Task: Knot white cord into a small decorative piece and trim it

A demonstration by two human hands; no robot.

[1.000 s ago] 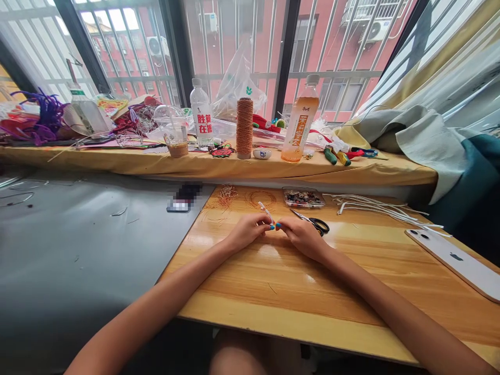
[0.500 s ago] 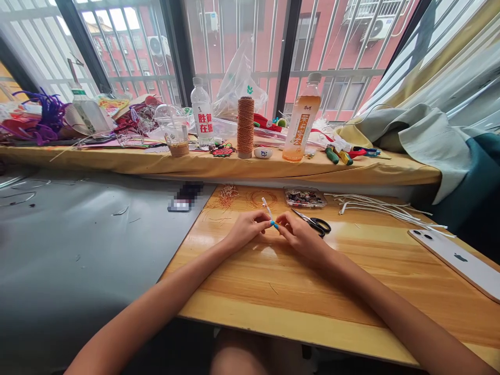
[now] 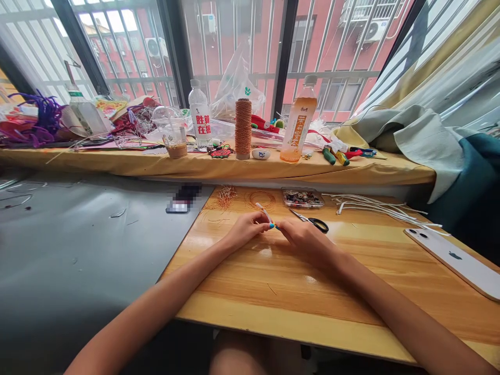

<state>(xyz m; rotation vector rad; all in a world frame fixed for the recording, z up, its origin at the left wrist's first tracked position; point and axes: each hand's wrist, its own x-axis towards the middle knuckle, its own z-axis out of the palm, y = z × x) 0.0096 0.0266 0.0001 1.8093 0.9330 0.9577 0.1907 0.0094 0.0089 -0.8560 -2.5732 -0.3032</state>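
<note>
A short piece of white cord sticks up between my hands above the wooden board, leaning to the left. My left hand pinches its lower end between thumb and fingers. Right beside it, my right hand has its thumb and fingers pressed together at the same spot, back of the hand upward. A tiny yellow-orange bit shows between the fingertips, too small to make out. Black-handled scissors lie just beyond my right hand. Behind the cord, a loose coil of thin orange wire or thread rests on the board.
A clear box of beads stands at the board's back edge. White cords and a phone lie to the right. On the sill stand a thread spool, an orange drink bottle and a clear bottle.
The white cord, bent at its top before, now looks straighter and leans further left. My right hand has rolled over so its back faces up more, its fingers closer to my left.
</note>
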